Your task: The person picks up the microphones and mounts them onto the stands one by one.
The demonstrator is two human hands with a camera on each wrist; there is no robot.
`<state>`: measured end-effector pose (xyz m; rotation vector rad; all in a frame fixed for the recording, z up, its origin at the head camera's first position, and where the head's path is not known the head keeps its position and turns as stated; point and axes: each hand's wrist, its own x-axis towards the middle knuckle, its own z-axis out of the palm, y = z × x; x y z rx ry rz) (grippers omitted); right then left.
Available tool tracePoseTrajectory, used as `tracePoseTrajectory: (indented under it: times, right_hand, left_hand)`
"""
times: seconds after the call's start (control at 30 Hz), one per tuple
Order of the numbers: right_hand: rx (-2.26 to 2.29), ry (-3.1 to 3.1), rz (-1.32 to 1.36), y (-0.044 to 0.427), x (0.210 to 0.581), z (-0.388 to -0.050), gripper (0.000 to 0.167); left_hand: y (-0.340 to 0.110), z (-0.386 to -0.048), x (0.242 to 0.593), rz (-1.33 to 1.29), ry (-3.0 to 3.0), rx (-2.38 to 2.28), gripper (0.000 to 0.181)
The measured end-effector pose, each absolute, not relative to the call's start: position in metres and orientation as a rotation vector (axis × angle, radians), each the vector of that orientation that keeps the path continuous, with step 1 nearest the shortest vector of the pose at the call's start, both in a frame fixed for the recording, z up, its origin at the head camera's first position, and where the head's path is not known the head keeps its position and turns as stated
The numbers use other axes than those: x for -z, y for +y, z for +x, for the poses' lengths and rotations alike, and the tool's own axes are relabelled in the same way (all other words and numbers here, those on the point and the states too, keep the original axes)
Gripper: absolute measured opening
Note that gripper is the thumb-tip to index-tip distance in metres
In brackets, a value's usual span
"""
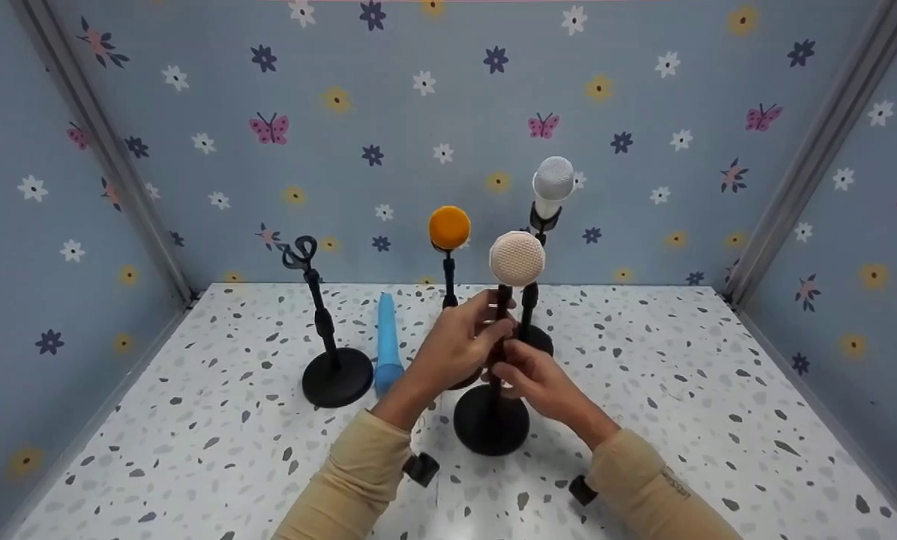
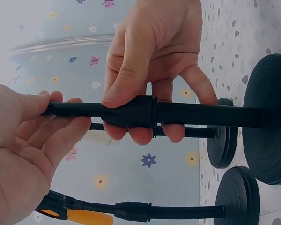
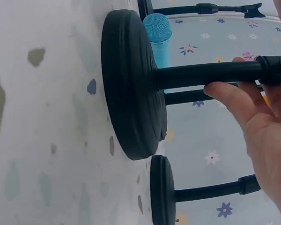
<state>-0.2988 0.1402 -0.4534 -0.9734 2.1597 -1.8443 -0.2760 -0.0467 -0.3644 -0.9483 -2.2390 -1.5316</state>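
A black microphone stand with a round base [image 1: 491,421] stands upright in the middle, a cream-headed microphone [image 1: 517,259] at its top. My left hand [image 1: 454,346] grips the upper pole just below the microphone. Lower down, my right hand [image 1: 542,381] holds the thicker collar [image 2: 133,111], thumb on one side and fingers round the other. In the right wrist view, the right hand [image 3: 267,126] is on the pole [image 3: 201,75] above the base [image 3: 126,84]. The left wrist view shows the left hand [image 2: 25,145] pinching the thin pole section.
Behind are stands with an orange microphone [image 1: 449,228] and a white microphone [image 1: 553,184]. To the left, a stand with an unfilled clip [image 1: 299,253] is beside a blue microphone [image 1: 388,345] lying on the speckled table [image 1: 216,420]. Patterned walls [image 1: 433,120] enclose the table's back and sides.
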Motion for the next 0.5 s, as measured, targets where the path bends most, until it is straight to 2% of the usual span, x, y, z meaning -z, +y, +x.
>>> tracePoseTrajectory:
  times: [0.13, 0.5]
  right_hand:
    - [1.862, 2.188, -0.962, 0.1390, 0.4551, -0.3003, 0.023]
    - [1.888, 2.246, -0.954, 0.1346, 0.4566, -0.2981, 0.021]
  left_hand:
    - [-0.0465, -0.2781, 0.3654, -0.954, -2.230, 1.509, 0.020]
    - [-0.0464, -0.2792, 0.3681, -0.938, -2.210, 1.456, 0.021]
